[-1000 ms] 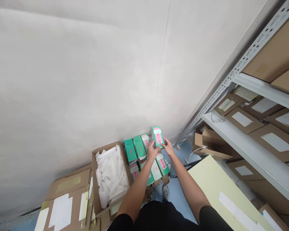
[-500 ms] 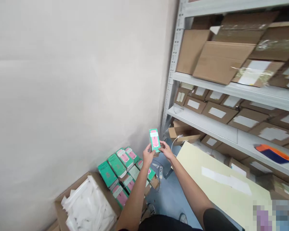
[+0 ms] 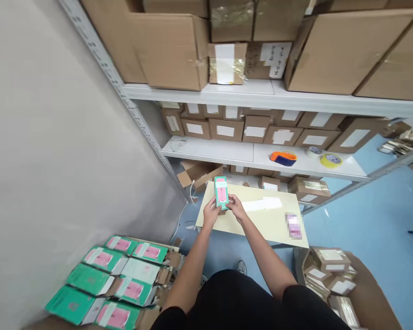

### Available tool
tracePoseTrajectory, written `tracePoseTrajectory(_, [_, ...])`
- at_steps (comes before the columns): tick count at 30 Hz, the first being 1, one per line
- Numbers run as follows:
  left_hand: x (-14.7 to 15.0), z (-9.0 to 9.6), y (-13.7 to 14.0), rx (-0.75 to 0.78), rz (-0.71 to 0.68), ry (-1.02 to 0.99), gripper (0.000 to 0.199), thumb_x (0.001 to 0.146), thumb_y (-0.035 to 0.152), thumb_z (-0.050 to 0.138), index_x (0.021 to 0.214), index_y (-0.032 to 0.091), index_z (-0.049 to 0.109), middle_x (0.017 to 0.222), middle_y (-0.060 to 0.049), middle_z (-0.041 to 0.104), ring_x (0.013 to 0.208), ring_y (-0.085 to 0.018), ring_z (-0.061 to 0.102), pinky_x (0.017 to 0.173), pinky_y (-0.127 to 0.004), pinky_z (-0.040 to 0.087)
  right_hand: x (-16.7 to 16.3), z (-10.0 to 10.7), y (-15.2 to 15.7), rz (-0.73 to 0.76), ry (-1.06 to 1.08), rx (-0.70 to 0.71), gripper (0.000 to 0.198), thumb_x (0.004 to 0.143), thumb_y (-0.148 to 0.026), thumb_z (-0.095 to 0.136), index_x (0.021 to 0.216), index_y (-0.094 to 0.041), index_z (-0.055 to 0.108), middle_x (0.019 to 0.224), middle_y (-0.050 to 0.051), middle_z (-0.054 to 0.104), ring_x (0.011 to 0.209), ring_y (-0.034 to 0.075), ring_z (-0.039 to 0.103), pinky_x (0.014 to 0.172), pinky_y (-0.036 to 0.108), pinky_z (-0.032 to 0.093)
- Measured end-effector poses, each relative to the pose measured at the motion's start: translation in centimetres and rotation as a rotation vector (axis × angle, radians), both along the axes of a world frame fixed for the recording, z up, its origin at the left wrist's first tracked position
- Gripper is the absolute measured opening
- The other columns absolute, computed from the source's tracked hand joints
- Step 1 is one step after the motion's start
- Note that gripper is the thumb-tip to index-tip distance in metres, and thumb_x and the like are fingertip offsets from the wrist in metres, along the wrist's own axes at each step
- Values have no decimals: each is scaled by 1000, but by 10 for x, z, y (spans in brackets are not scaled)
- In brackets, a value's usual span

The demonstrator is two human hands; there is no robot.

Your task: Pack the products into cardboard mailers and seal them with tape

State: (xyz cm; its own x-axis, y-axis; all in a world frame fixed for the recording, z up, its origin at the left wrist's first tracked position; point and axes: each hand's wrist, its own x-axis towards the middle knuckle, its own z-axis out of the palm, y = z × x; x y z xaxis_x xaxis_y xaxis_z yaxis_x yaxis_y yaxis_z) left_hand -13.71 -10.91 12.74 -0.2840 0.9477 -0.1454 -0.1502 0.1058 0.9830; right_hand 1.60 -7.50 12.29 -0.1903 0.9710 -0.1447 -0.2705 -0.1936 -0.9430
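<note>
Both my hands hold a small green and pink box point(image 3: 221, 190) upright in front of me, with its printed face towards me. My left hand point(image 3: 211, 213) grips its lower left side, and my right hand point(image 3: 237, 207) its lower right side, thumbs on the front. A bit of brown cardboard shows beneath the box between the hands; I cannot tell what it belongs to. Behind the hands stands a pale yellow table point(image 3: 227, 223) with a white strip point(image 3: 263, 204) on its top and a blurred purple item point(image 3: 293, 226) at its right end.
Similar green boxes point(image 3: 89, 278) lie in rows at the lower left. Ahead, a white metal shelf point(image 3: 213, 150) carries many cardboard boxes, tape rolls point(image 3: 331, 160) and an orange and blue item point(image 3: 283, 158). A large carton point(image 3: 375, 288) of small packages stands at lower right.
My view has turned right, from the wall towards the shelf and table. The green and pink box, still in both hands, is now in front of the table.
</note>
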Motion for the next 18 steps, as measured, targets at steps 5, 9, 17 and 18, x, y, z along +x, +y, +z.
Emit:
tracePoseTrajectory(5, [63, -21, 7, -72, -78, 7, 63, 73, 8, 78, 135, 17, 72, 136, -12, 72, 133, -29, 63, 117, -45, 47, 64, -27, 0, -69, 4, -67, 55, 60, -22, 73, 115, -25, 67, 121, 6, 74, 103, 25, 71, 88, 39, 58])
tracePoseTrajectory(9, [74, -43, 10, -112, -122, 14, 63, 72, 13, 81, 134, 18, 73, 141, -10, 70, 137, -31, 61, 119, -45, 45, 81, -50, -2, -78, -26, -129, 55, 60, -24, 75, 114, -24, 66, 121, 7, 74, 100, 26, 72, 87, 41, 58])
tracePoseTrajectory(17, [49, -110, 22, -219, -200, -138, 75, 70, 27, 87, 142, 22, 67, 152, -10, 61, 139, -35, 58, 114, -47, 49, 61, -109, 8, -115, -59, -216, 48, 60, -26, 75, 107, -24, 68, 119, 7, 75, 100, 27, 72, 90, 44, 58])
tracePoseTrajectory(18, [44, -118, 25, -247, -186, -134, 75, 68, 26, 88, 140, 22, 68, 155, -11, 58, 139, -35, 58, 114, -47, 49, 56, -117, 11, -120, -73, -237, 46, 58, -25, 75, 104, -23, 68, 118, 7, 76, 100, 27, 72, 89, 43, 58])
